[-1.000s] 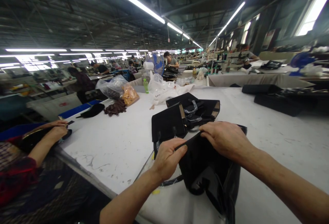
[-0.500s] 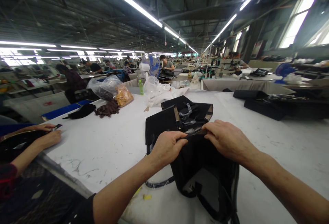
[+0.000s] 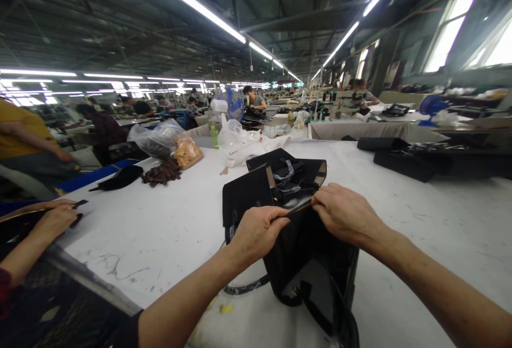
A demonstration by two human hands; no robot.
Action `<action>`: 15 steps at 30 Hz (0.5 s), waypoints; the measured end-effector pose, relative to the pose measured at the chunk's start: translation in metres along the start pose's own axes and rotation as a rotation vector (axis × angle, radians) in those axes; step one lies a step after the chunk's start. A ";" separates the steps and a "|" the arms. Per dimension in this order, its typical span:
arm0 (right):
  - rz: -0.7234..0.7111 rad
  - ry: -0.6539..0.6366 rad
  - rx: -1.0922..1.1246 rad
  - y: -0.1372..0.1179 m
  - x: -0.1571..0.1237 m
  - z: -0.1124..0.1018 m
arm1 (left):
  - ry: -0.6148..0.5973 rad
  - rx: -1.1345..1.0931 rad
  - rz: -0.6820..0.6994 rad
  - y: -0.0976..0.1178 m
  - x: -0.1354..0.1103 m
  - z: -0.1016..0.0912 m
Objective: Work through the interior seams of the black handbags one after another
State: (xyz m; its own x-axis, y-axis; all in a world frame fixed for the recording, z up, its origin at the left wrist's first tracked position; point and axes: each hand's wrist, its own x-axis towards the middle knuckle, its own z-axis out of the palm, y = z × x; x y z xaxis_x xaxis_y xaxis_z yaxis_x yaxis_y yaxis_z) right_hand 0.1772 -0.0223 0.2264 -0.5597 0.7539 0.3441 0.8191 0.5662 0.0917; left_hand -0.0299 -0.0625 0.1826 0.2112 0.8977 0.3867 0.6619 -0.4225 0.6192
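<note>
A black handbag (image 3: 294, 262) stands in front of me on the white table (image 3: 176, 220), its strap and handle hanging toward me. My left hand (image 3: 260, 231) pinches the far upper edge of the bag between thumb and fingers. Farther right along that same edge, my right hand (image 3: 346, 212) is closed on it too, fingers curled over the rim. The stretch of edge between both hands looks straight. Just beyond lie more black bags (image 3: 250, 191), with clear plastic wrapped round a handle.
At the left a co-worker's hands (image 3: 56, 220) hold a dark piece. Brown strips (image 3: 162, 172), an orange bag (image 3: 188, 151) and white plastic bags (image 3: 244, 143) lie at the back. Black pieces (image 3: 404, 159) are stacked at the right. A person in yellow (image 3: 24, 140) stands far left.
My view has turned slightly, shifting things left. Both hands keep their hold on the bag's edge, and my right hand's fingers have closed further over it. A person in yellow has appeared at left.
</note>
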 end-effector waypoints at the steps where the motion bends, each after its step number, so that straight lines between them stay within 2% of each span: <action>1: -0.001 0.006 -0.006 0.000 0.001 0.000 | -0.003 -0.006 -0.001 0.001 0.000 0.000; 15: -0.016 0.044 -0.047 0.000 0.004 0.001 | -0.006 -0.043 0.024 0.004 -0.001 -0.001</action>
State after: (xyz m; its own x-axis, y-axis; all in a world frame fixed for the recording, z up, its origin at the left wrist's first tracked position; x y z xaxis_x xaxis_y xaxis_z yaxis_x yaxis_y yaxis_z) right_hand 0.1747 -0.0186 0.2267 -0.5675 0.7291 0.3825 0.8158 0.5609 0.1412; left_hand -0.0278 -0.0653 0.1856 0.2312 0.8878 0.3981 0.6250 -0.4491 0.6385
